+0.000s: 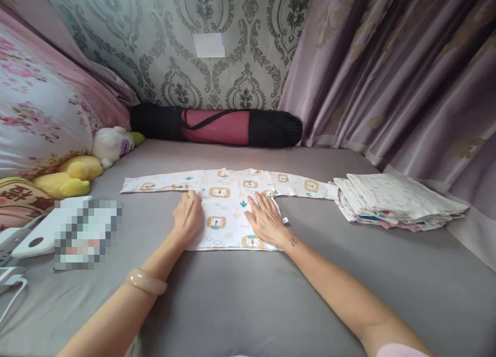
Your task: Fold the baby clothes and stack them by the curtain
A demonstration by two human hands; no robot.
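A white long-sleeved baby shirt printed with lion faces and green leaves lies spread flat on the grey sheet, its sleeves stretched out to both sides. Curled fingers of my left hand grip the shirt's left side edge just below the sleeve; the fingertips are partly hidden. My right hand rests flat on the right part of the shirt body with its fingers stretched out. At the right, the cuff of one sleeve touches or lies close against a stack of folded clothes.
The grey sheet covers the bed. A black and dark-red long bag lies along the wall. Plush toys and a floral pillow are at left, near a white device and a cable. Curtains hang at right.
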